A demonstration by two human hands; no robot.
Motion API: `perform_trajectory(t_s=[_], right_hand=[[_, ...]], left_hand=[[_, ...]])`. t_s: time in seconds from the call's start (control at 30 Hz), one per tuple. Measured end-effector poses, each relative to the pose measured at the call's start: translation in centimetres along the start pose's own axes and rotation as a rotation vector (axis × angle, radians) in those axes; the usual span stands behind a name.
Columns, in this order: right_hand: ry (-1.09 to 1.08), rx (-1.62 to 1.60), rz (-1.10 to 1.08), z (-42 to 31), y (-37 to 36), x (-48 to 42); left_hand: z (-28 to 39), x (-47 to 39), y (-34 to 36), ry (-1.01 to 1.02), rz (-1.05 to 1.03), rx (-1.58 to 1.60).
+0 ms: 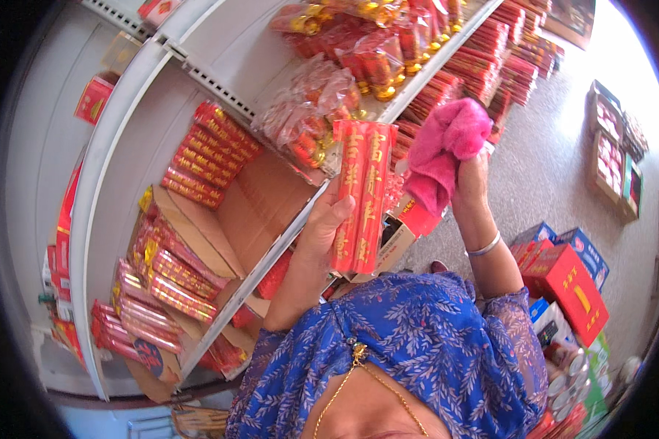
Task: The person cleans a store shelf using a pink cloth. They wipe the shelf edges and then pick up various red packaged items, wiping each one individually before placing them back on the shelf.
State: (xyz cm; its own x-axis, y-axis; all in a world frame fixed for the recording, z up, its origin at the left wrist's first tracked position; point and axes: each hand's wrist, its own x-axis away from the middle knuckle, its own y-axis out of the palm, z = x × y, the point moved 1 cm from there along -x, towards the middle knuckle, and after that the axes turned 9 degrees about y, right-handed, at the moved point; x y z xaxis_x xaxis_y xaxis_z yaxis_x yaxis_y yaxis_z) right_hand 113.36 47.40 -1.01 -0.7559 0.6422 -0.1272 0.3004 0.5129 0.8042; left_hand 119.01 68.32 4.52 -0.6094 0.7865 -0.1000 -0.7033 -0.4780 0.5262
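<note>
My left hand point(323, 228) is shut on a plastic-wrapped pair of red candles point(371, 189) with gold writing. They are upright in the picture, in front of the shelf edge, with my thumb across the lower half. A crumpled pink cloth point(438, 153) is bunched in my right hand point(474, 178), just right of the candles and apart from them. On the shelf at left, an open cardboard box point(272, 192) stands beside a stack of similar red packs point(211, 151). More shiny wrapped red packs point(178, 285) lie loosely nearer my body.
Red goods with gold ends in clear bags point(373, 52) fill the shelf beyond. Stacked red packs point(478, 66) stand past the white shelf edge point(439, 57). On the grey floor point(543, 164) are crates point(609, 159), red gift boxes point(565, 291) and cans point(565, 384).
</note>
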Motion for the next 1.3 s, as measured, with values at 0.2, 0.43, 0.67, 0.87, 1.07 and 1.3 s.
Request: perform_trajectory(t_s=[0.2, 0.43, 0.67, 0.87, 1.07, 1.3], right_hand=[[0.517, -0.170, -0.183, 5.6, 5.8, 1.8], [0.779, 0.251, -0.735, 9.8, 6.2, 7.9], [0.673, 0.204, -0.941, 11.6, 12.3, 5.2], [0.673, 0.314, -1.224, 14.0, 12.2, 9.8], [0.831, 0.435, -1.190, 15.7, 10.8, 10.3], [0.626, 0.434, -0.833, 14.0, 6.8, 8.3]], left_hand=[[1.2, -0.1, -1.0, 0.318, 0.209, -0.430], [3.8, 2.8, -2.6, 0.708, 0.545, -0.909], [0.6, 7.8, -3.7, 0.708, 0.806, -1.243], [2.3, 11.9, -6.7, 0.681, 1.133, -1.018], [2.8, 11.4, -8.2, 0.660, 1.075, -0.556], [9.6, 6.5, -11.0, 0.836, 0.894, -0.532]])
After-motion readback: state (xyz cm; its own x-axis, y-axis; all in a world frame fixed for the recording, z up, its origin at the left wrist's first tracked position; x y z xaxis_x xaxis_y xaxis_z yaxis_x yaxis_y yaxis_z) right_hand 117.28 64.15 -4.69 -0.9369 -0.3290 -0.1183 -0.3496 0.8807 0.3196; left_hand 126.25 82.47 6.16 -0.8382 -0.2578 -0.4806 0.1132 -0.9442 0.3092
